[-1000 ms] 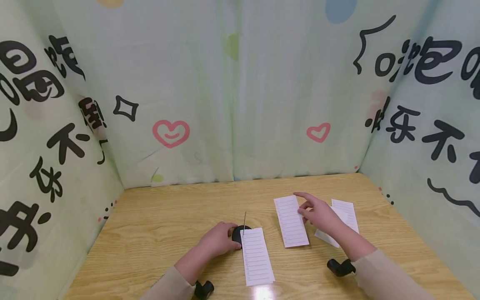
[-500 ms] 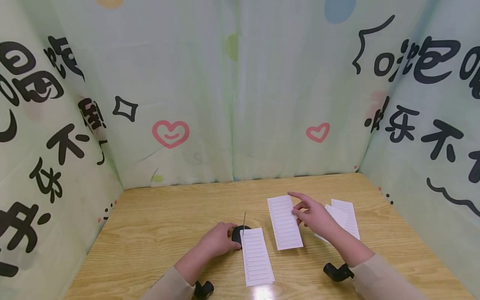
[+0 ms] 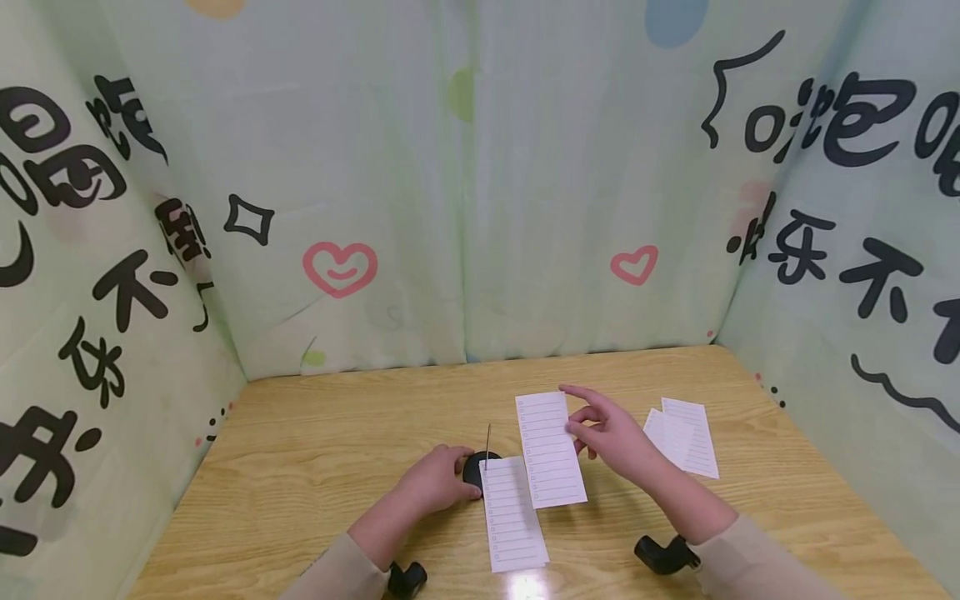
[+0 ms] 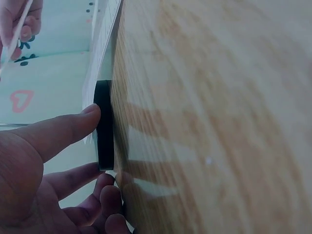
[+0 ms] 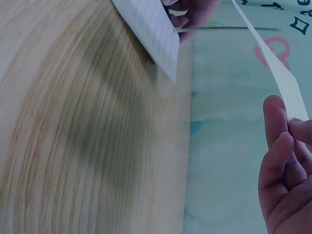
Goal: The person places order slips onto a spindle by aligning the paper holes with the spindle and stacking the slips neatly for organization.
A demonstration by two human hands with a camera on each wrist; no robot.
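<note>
My left hand (image 3: 438,482) grips the round black base (image 3: 475,468) of a thin metal spike (image 3: 488,439); the left wrist view shows thumb and fingers (image 4: 68,127) around the black base (image 4: 103,126). A lined white slip (image 3: 513,517) lies on the table with its top end at the spike. My right hand (image 3: 607,435) pinches a second lined slip (image 3: 550,450) by its right edge and holds it above the table, overlapping the lying slip. The right wrist view shows that held slip (image 5: 273,68) edge-on between my fingers (image 5: 282,165).
Two more white slips (image 3: 682,437) lie overlapped on the wooden table (image 3: 315,467) to the right. Printed green cloth walls (image 3: 465,183) close in the back and both sides. Black wrist mounts (image 3: 660,554) sit near the front edge.
My right hand has carried the lined slip leftward, away from the slips on the right, until it overlaps the lying slip. The left hand has stayed on the black base.
</note>
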